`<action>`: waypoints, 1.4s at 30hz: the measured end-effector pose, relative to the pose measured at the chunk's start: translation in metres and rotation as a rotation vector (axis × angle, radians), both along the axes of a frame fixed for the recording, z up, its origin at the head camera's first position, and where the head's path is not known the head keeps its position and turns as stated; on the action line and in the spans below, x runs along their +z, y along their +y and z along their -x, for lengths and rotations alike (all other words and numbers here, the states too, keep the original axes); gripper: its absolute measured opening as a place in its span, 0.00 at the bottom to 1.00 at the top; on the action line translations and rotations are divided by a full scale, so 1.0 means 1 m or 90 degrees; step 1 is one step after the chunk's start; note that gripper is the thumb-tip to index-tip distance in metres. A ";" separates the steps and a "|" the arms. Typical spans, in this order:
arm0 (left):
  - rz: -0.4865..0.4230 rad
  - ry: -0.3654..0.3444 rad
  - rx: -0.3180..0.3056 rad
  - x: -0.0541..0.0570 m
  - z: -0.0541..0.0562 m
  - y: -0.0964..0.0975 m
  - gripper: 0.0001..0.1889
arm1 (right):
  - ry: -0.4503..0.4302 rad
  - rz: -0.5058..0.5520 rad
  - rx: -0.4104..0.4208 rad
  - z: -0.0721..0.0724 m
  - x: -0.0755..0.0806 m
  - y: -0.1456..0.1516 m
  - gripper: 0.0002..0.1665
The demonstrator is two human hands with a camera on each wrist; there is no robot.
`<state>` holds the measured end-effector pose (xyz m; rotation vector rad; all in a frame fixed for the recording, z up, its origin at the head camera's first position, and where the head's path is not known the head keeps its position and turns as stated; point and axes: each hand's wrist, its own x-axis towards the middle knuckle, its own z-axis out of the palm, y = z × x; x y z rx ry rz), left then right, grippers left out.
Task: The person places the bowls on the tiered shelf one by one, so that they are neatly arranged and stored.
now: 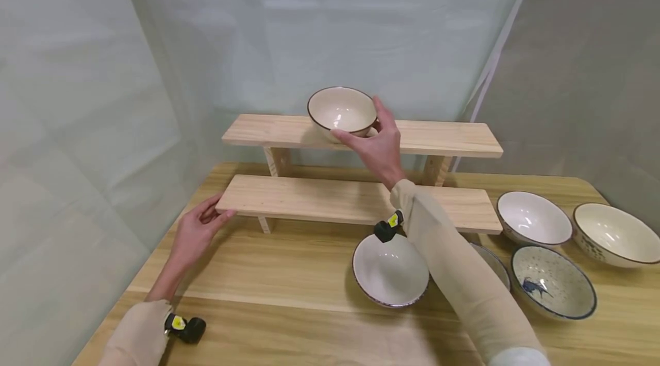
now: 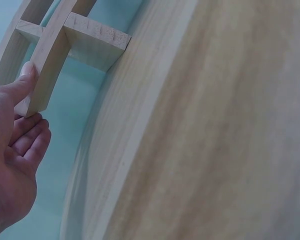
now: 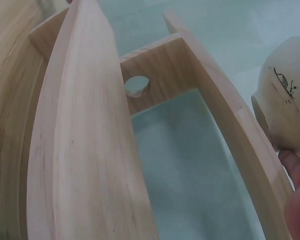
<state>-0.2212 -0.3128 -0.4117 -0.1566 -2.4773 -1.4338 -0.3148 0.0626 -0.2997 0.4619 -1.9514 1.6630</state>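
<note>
A cream bowl (image 1: 342, 109) with a thin brown rim is at the upper board (image 1: 438, 137) of a two-tier wooden shelf. My right hand (image 1: 380, 145) grips its right side, thumb at the near rim and fingers behind. Dark brush marks show on the bowl's outside (image 3: 285, 95) in the right wrist view; whether its foot touches the board I cannot tell. My left hand (image 1: 196, 231) pinches the left end of the lower board (image 1: 309, 197). In the left wrist view the thumb (image 2: 26, 75) lies against one face of that board, with curled fingers at the other side.
A white bowl (image 1: 390, 271) stands on the wooden table (image 1: 268, 309) before the shelf. To the right are a speckled bowl with a blue fish (image 1: 554, 283), a white bowl (image 1: 534, 218), a cream bowl (image 1: 616, 234) and one partly hidden by my right sleeve (image 1: 459, 268). Pale sheeting hangs behind.
</note>
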 end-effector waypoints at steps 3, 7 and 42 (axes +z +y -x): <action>0.000 0.001 0.003 0.000 0.001 0.000 0.35 | 0.001 0.002 0.000 0.001 0.001 -0.003 0.62; 0.004 -0.001 0.008 -0.001 0.001 -0.001 0.35 | -0.005 0.003 -0.004 0.001 0.000 -0.007 0.63; 0.012 -0.007 0.013 -0.001 0.000 -0.003 0.35 | -0.106 -0.067 0.006 -0.004 0.012 -0.019 0.65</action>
